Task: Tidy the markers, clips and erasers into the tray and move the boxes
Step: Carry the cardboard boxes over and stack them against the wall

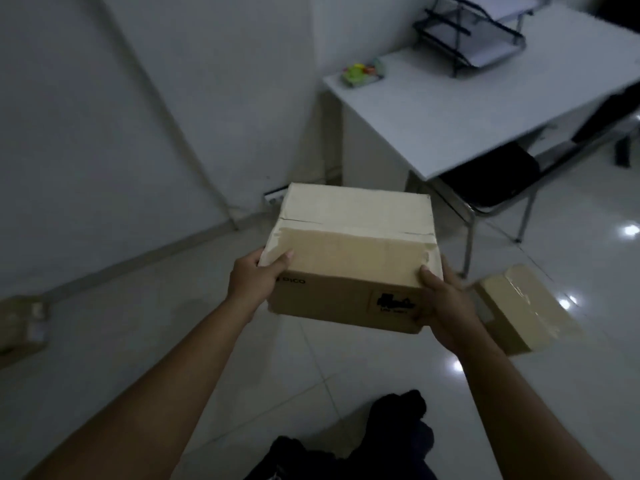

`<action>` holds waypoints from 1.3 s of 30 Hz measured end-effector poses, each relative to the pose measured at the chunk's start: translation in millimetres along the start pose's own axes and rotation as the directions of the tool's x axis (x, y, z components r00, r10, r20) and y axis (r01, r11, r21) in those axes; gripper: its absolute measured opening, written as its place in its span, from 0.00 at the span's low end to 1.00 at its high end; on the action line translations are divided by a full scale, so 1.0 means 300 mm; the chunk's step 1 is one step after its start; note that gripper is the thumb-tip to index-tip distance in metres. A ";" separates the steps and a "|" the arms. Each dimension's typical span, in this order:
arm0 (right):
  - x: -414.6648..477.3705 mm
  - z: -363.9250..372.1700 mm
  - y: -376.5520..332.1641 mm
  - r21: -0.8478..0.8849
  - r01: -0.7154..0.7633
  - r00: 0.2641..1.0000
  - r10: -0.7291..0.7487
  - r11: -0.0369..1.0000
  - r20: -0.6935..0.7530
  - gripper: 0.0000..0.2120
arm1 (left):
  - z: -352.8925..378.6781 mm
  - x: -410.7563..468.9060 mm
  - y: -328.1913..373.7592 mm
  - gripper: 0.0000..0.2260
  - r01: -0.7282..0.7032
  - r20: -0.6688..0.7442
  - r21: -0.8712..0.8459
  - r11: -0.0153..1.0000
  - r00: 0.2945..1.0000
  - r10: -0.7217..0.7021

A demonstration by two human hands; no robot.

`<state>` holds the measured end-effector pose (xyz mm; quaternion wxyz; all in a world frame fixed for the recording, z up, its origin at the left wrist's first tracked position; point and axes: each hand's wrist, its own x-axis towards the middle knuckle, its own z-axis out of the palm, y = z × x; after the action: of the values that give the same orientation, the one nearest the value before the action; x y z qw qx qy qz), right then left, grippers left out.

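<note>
- Both arms are out in front, and the taped cardboard box point(349, 254) is up in the air between them, clear of the glossy tiled floor point(311, 368).
- The left hand point(252, 278) clamps the near-left corner, thumb over the top edge, fingers tucked out of sight beneath.
- The right hand point(446, 306) cups the near-right corner the same way, thumb on top. Each hand grasps the carton; neither is loose.
- The box's long axis runs side to side across the body, one hand at each end, so the load looks evenly shared and neither hand is nearer.
- A second box point(519, 306) lies on the floor just right of the right wrist, tilted in view, untouched. That one looks to be next.
- Ahead and to the right stands the white desk point(485, 109), with a chair point(498, 188) pushed under it.
- On the desk's far-left corner sits a small tray point(363, 72) with bright bits inside; too blurred to say which are markers, clips or erasers.
- A black wire paper rack point(474, 32) stands further back, with what look like sheets in its tiers.
- Wherever the carton goes, it has to travel forward from these hands; I'd keep it level.
</note>
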<state>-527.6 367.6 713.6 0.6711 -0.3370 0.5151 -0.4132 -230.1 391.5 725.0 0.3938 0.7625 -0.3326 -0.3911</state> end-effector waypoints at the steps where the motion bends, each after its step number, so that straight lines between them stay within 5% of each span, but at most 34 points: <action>1: 0.000 0.092 -0.006 -0.018 0.024 0.998 -0.023 1.000 0.062 0.20 | -0.106 -0.009 -0.006 0.19 -0.009 -0.047 -0.023 1.000 0.999 0.008; 9: 0.012 0.804 -0.083 -0.108 0.132 0.911 -0.078 0.985 0.405 0.23 | -0.807 -0.110 -0.018 0.16 -0.129 -0.409 -0.111 0.985 0.910 0.073; 15: 0.034 1.249 -0.149 -0.096 0.198 0.796 -0.103 0.975 0.597 0.15 | -1.146 -0.122 -0.039 0.16 -0.142 -0.602 -0.148 0.979 0.798 0.025; 27: 0.176 1.830 -0.140 -0.219 0.275 0.639 -0.008 0.936 0.769 0.20 | -1.482 -0.015 -0.100 0.17 -0.143 -0.790 -0.238 0.961 0.604 -0.105; 32: 0.181 2.043 -0.050 -0.288 0.276 0.598 0.071 0.917 0.799 0.17 | -1.629 0.022 -0.216 0.07 -0.073 -0.815 -0.258 0.963 0.552 -0.176; 39: 0.120 2.388 0.125 -0.312 0.249 0.593 0.110 0.917 0.798 0.16 | -1.948 0.069 -0.381 0.20 -0.032 -0.825 -0.263 0.964 0.526 -0.208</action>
<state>179.5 370.3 839.2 0.7314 -0.6335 0.2154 -0.1319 304.2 627.1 844.1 0.5761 0.8168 -0.0099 -0.0303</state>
